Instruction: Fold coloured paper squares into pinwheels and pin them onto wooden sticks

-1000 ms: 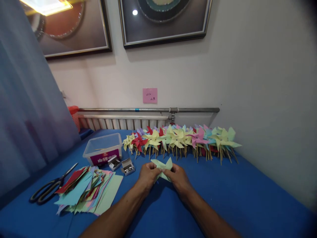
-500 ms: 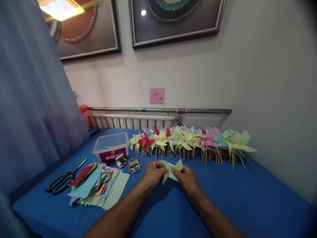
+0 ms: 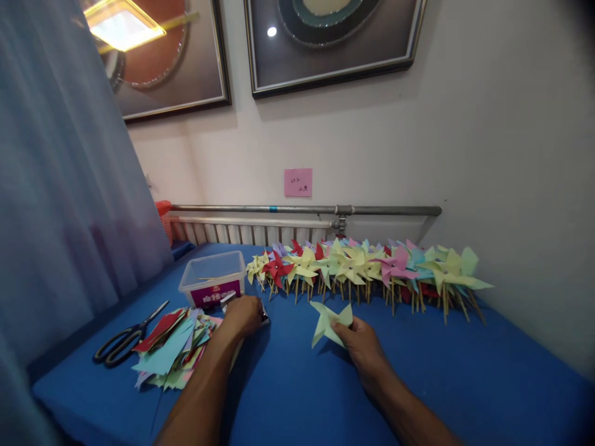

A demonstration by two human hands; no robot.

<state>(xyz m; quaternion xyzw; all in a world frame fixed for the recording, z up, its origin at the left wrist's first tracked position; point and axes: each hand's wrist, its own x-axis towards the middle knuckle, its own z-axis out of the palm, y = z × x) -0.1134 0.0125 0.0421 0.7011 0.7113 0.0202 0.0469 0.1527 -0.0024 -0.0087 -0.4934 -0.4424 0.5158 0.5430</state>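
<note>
My right hand (image 3: 363,347) pinches a pale green paper pinwheel (image 3: 329,324) near its middle, thumb on top, with no stick on it in view. Over at the small cardboard boxes my left hand (image 3: 245,314) reaches down, its fingertips hidden behind the back of the hand. It covers most of the box of thumbtacks (image 3: 264,314), and a second small box (image 3: 227,300) peeks out to its left. Under my left forearm lies a pile of coloured paper pieces (image 3: 170,350).
Finished pinwheels on sticks (image 3: 353,266) stand in a long row at the back. A clear plastic tub (image 3: 211,272) holding a few sticks is at the left, behind the boxes. Black-handled scissors (image 3: 123,344) lie at the far left on the blue tablecloth (image 3: 297,396).
My left hand has let go of the pale green pinwheel and moved left to the small boxes. My right hand keeps hold of the pinwheel.
</note>
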